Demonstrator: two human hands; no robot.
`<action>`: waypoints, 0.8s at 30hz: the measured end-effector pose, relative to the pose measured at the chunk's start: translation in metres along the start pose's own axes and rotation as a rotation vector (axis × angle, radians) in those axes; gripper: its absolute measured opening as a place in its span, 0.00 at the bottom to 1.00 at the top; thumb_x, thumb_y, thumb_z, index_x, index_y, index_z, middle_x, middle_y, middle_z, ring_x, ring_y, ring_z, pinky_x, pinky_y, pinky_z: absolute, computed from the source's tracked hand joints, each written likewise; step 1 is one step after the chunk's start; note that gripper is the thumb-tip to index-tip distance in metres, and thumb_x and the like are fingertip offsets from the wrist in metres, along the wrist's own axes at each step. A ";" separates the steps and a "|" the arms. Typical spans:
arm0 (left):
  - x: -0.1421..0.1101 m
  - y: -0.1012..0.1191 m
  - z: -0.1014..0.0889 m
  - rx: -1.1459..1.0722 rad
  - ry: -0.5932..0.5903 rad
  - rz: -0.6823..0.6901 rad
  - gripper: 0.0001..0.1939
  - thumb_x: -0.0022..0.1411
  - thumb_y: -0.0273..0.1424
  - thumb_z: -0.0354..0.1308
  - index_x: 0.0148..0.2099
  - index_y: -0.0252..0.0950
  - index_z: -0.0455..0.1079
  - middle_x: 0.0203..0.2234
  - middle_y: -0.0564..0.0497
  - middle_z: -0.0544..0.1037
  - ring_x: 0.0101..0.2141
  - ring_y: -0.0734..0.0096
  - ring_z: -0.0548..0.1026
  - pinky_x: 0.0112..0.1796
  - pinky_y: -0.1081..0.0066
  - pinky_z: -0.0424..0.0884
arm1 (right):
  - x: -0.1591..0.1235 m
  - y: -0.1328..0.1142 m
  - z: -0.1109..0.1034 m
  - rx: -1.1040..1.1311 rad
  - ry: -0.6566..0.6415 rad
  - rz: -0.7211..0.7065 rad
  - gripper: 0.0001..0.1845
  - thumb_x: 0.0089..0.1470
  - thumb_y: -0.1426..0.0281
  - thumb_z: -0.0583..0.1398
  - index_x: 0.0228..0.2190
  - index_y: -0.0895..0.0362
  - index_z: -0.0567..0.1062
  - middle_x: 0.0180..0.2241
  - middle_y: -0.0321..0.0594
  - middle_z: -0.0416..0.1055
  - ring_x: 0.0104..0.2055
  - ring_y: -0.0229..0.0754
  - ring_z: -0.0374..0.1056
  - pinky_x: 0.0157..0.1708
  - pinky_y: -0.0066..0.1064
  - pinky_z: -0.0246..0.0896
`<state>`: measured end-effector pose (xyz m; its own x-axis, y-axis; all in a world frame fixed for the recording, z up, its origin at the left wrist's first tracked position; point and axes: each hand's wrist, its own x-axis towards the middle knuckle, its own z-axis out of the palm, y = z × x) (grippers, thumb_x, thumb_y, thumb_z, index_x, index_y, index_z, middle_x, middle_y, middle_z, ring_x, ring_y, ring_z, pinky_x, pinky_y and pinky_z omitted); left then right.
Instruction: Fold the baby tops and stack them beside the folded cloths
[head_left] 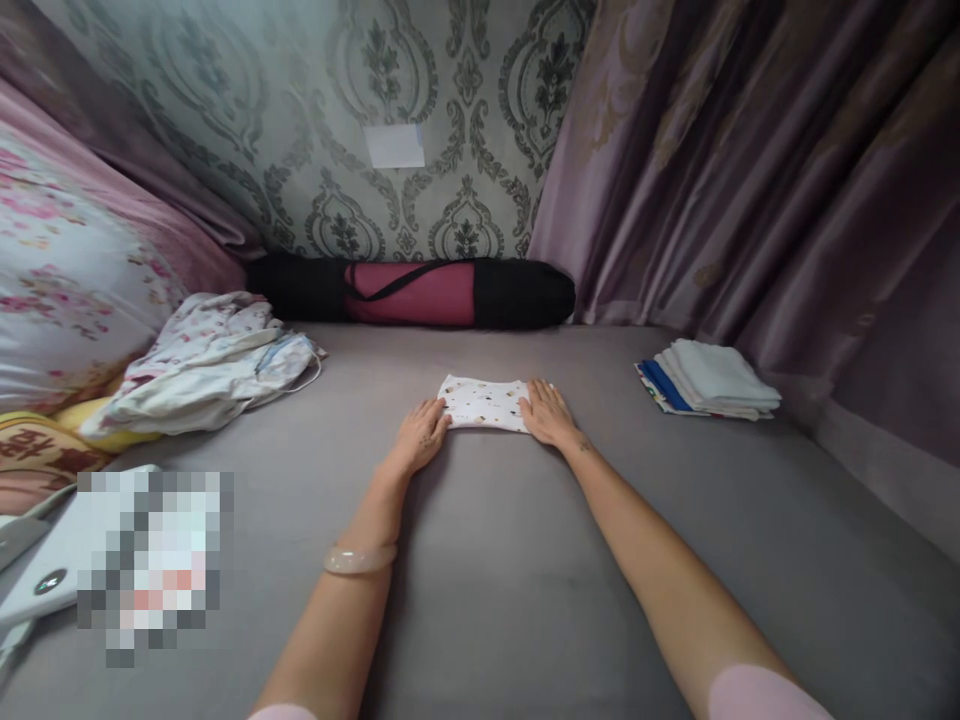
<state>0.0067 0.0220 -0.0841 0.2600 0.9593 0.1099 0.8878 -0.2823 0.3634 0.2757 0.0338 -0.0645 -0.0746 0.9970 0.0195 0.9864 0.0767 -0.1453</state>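
Note:
A small folded white cloth (486, 404) with a scattered dark and yellowish print lies flat on the grey bed surface (480, 540) in front of me. At its left edge rests my left hand (423, 436), fingers extended and touching the fabric. My right hand (550, 412) lies flat over the cloth's right end, with its fingers stretched forward and its thumb apart. Both palms face down, and neither hand grips the cloth. A pale bangle (360, 560) circles my left forearm.
Folded cloths (716, 378) are stacked at the right. Crumpled garments (217, 355) lie at the left, beside a floral pillow (67, 270). A white device (56, 560) sits nearer, partly pixelated. Along the patterned wall lies a black and dark-red long bag (420, 293); purple curtains (675, 160) hang right.

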 end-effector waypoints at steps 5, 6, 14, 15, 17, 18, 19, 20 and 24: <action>0.000 0.001 -0.002 -0.019 0.024 0.019 0.26 0.70 0.38 0.39 0.63 0.32 0.59 0.61 0.39 0.64 0.62 0.60 0.60 0.61 0.61 0.56 | -0.001 -0.011 -0.009 0.010 -0.009 0.020 0.31 0.64 0.66 0.42 0.63 0.68 0.55 0.66 0.54 0.48 0.68 0.50 0.42 0.65 0.42 0.33; 0.000 0.001 -0.003 -0.020 0.027 0.021 0.26 0.70 0.38 0.39 0.63 0.32 0.59 0.61 0.39 0.65 0.62 0.60 0.60 0.61 0.61 0.56 | -0.002 -0.017 -0.010 0.008 0.006 0.013 0.31 0.63 0.67 0.42 0.63 0.68 0.55 0.67 0.54 0.47 0.69 0.51 0.41 0.66 0.43 0.32; 0.000 0.002 -0.002 -0.034 0.064 0.034 0.24 0.70 0.37 0.39 0.62 0.35 0.60 0.60 0.42 0.66 0.61 0.60 0.62 0.59 0.61 0.58 | -0.005 -0.070 -0.004 0.104 0.008 -0.115 0.30 0.66 0.59 0.39 0.64 0.55 0.56 0.67 0.46 0.47 0.69 0.51 0.39 0.65 0.49 0.31; 0.000 0.002 -0.002 -0.035 0.065 0.038 0.24 0.70 0.37 0.39 0.62 0.35 0.60 0.60 0.42 0.66 0.61 0.60 0.62 0.59 0.60 0.58 | -0.005 -0.072 -0.002 0.104 0.010 -0.099 0.30 0.66 0.59 0.39 0.64 0.54 0.56 0.67 0.45 0.48 0.69 0.51 0.39 0.64 0.51 0.30; 0.001 0.001 -0.002 -0.040 0.066 0.043 0.24 0.70 0.38 0.39 0.62 0.35 0.60 0.60 0.42 0.67 0.60 0.60 0.63 0.59 0.61 0.58 | -0.004 -0.074 0.002 0.089 0.020 -0.075 0.29 0.66 0.59 0.40 0.64 0.52 0.57 0.67 0.45 0.50 0.69 0.53 0.40 0.64 0.53 0.30; 0.001 0.001 -0.002 -0.043 0.070 0.047 0.24 0.70 0.38 0.39 0.62 0.34 0.60 0.59 0.42 0.67 0.60 0.61 0.63 0.59 0.61 0.58 | -0.003 -0.073 0.003 0.082 0.025 -0.073 0.29 0.66 0.59 0.41 0.64 0.52 0.57 0.66 0.45 0.50 0.69 0.53 0.40 0.64 0.53 0.29; 0.001 0.001 -0.002 -0.047 0.076 0.052 0.24 0.70 0.38 0.40 0.62 0.34 0.61 0.59 0.42 0.67 0.60 0.61 0.63 0.59 0.62 0.58 | -0.003 -0.073 0.003 0.079 0.023 -0.074 0.29 0.66 0.59 0.41 0.64 0.52 0.57 0.67 0.45 0.50 0.68 0.53 0.40 0.64 0.53 0.30; 0.001 0.001 -0.002 -0.051 0.082 0.057 0.24 0.70 0.38 0.40 0.62 0.34 0.61 0.59 0.42 0.67 0.60 0.61 0.64 0.59 0.62 0.58 | -0.003 -0.072 0.003 0.079 0.014 -0.078 0.29 0.66 0.59 0.41 0.64 0.52 0.57 0.67 0.45 0.49 0.68 0.53 0.41 0.64 0.53 0.30; 0.001 0.000 -0.002 -0.074 0.099 0.054 0.24 0.70 0.37 0.40 0.61 0.33 0.62 0.58 0.41 0.68 0.59 0.62 0.65 0.59 0.63 0.59 | -0.002 -0.071 -0.004 0.092 -0.056 -0.081 0.30 0.66 0.59 0.41 0.64 0.54 0.56 0.67 0.46 0.47 0.69 0.55 0.40 0.64 0.55 0.30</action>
<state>0.0058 0.0226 -0.0819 0.2644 0.9389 0.2204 0.8421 -0.3362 0.4217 0.2066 0.0265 -0.0507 -0.1645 0.9862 -0.0199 0.9593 0.1553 -0.2357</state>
